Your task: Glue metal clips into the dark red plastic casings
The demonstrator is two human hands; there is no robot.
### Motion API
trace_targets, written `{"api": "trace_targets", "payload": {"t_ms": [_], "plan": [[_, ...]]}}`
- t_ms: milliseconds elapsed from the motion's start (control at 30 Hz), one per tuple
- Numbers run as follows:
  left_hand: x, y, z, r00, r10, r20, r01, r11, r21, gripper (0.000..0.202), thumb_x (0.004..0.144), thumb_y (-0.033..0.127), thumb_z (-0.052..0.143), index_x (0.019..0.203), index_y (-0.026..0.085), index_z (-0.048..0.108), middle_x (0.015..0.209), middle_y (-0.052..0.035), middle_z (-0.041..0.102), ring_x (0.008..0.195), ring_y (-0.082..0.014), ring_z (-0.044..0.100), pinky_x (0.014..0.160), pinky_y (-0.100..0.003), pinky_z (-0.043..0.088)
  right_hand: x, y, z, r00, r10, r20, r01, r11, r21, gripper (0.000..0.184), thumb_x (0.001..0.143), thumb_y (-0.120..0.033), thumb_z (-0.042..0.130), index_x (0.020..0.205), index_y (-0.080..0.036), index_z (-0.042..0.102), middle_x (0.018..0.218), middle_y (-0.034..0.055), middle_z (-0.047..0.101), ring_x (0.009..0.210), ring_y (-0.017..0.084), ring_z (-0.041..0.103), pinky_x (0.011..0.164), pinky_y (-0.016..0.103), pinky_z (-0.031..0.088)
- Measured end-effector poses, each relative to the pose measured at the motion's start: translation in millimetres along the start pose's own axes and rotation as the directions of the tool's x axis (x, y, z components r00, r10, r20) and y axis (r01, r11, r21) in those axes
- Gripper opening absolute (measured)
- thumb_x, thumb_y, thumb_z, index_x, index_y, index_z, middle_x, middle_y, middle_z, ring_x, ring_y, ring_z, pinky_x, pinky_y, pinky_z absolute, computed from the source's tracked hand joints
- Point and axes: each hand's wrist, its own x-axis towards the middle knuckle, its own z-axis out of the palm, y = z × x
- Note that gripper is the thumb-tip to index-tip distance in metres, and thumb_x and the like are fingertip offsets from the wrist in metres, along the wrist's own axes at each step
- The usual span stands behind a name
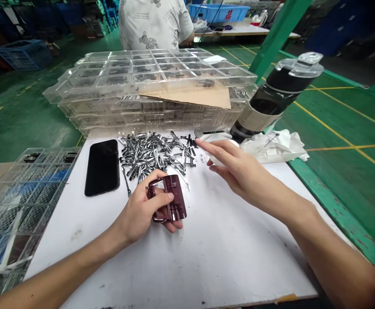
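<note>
Head view, looking down over the white desk (226, 257): the left hand (144, 204) grips a glossy maroon plastic part (178, 199), thumb pressed on its face and fingers tucked beneath, held up over the middle of the work surface. One side of that part is an open frame, the other a broader, solid panel.

Across from it, the right hand (243, 171) is open, fingers stretched forward and the thumb apart from them, the index fingertip right by some small black pieces (192, 141) at the edge of a heap of slim silvery metal parts (150, 154). Whether that fingertip touches one of them, I can't tell.

A dark-screened phone (102, 169) lies just left of the heap. Behind it all stand stacked clear compartment trays (110, 90), a sheet of brown cardboard (193, 96) against their near side. To the right, a dark bottle (258, 113) shows tilted beside crumpled white wrapping (280, 148). Beyond the trays I see a person in a white patterned shirt (155, 21).
</note>
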Motion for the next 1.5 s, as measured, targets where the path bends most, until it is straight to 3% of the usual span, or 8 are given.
{"api": "trace_targets", "payload": {"t_ms": [100,200,400,633,733,867,1167,1500], "plan": [[2,1,-3.1,1.0,-0.018,0.014,0.018,1.0,0.017,0.017,0.094,0.025,0.059,0.103,0.023,0.045,0.068,-0.0013,0.072,0.058,-0.0247,0.074,0.047,-0.029,0.058,0,-4,-3,0.993,-0.027,-0.119,0.028,1.0,0.006,0.039,0.101,-0.024,0.055,0.14,-0.029,0.058,0.128,0.0116,0.057,0.112,0.027,0.061,0.094,0.043,0.053],[3,2,-4.1,0.998,-0.056,0.026,0.054,0.997,0.045,0.017,0.093,0.025,0.058,0.103,0.023,0.045,0.064,-0.0005,0.07,0.056,-0.0245,0.074,0.046,-0.028,0.057,0,-14,-3,0.974,0.025,-0.224,0.013,0.986,0.166,0.027,0.096,-0.031,0.067,0.122,-0.028,0.071,0.115,0.0092,0.063,0.104,0.026,0.064,0.092,0.043,0.054],[2,2,-3.1,0.997,-0.068,0.022,0.066,0.995,0.08,0.017,0.093,0.025,0.058,0.103,0.024,0.045,0.065,-0.0006,0.071,0.055,-0.0237,0.073,0.047,-0.029,0.058,2,-32,3,0.91,0.244,-0.334,0.006,0.8,0.6,0.026,0.077,-0.026,0.087,0.097,-0.027,0.07,0.097,0.0035,0.068,0.096,0.024,0.066,0.077,0.035,0.056],[3,1,-3.1,0.998,-0.065,0.027,0.063,0.994,0.085,0.017,0.093,0.025,0.057,0.105,0.024,0.046,0.064,-0.0017,0.071,0.055,-0.024,0.073,0.046,-0.029,0.057,2,-35,17,0.871,0.376,-0.315,-0.04,0.694,0.719,0.015,0.083,-0.034,0.081,0.093,-0.027,0.073,0.092,0.0057,0.072,0.078,0.023,0.065,0.06,0.035,0.052],[4,0,-3.2,0.998,-0.062,0.024,0.06,0.995,0.084,0.016,0.093,0.026,0.057,0.104,0.024,0.045,0.064,-0.0013,0.071,0.055,-0.0244,0.073,0.046,-0.029,0.057,1,-36,21,0.866,0.391,-0.312,-0.043,0.678,0.734,0.016,0.082,-0.036,0.082,0.091,-0.027,0.073,0.091,0.0057,0.072,0.079,0.024,0.066,0.062,0.035,0.052],[3,-1,-3.6,0.997,-0.067,0.029,0.064,0.995,0.078,0.016,0.092,0.026,0.057,0.102,0.025,0.044,0.064,-0.0009,0.071,0.055,-0.0252,0.073,0.046,-0.03,0.057,1,-36,22,0.879,0.326,-0.349,-0.009,0.743,0.669,0.014,0.083,-0.033,0.082,0.093,-0.026,0.075,0.09,0.0045,0.073,0.087,0.025,0.069,0.074,0.038,0.055],[3,-1,-3.6,0.997,-0.075,0.025,0.072,0.994,0.081,0.017,0.092,0.025,0.057,0.102,0.024,0.044,0.064,-0.0013,0.071,0.055,-0.0267,0.074,0.046,-0.03,0.057,1,-32,25,0.892,0.226,-0.392,0.074,0.782,0.619,0.016,0.081,-0.022,0.083,0.095,-0.025,0.076,0.089,0.0014,0.075,0.085,0.02,0.069,0.073,0.03,0.054],[4,1,-3.1,0.996,-0.089,0.027,0.086,0.993,0.084,0.018,0.092,0.026,0.058,0.102,0.024,0.044,0.064,-0.0015,0.071,0.056,-0.0262,0.074,0.047,-0.031,0.058,1,-33,25,0.907,0.235,-0.349,0.066,0.741,0.669,0.016,0.083,-0.018,0.081,0.098,-0.024,0.077,0.088,0.0014,0.074,0.072,0.015,0.064,0.054,0.024,0.052]]}}
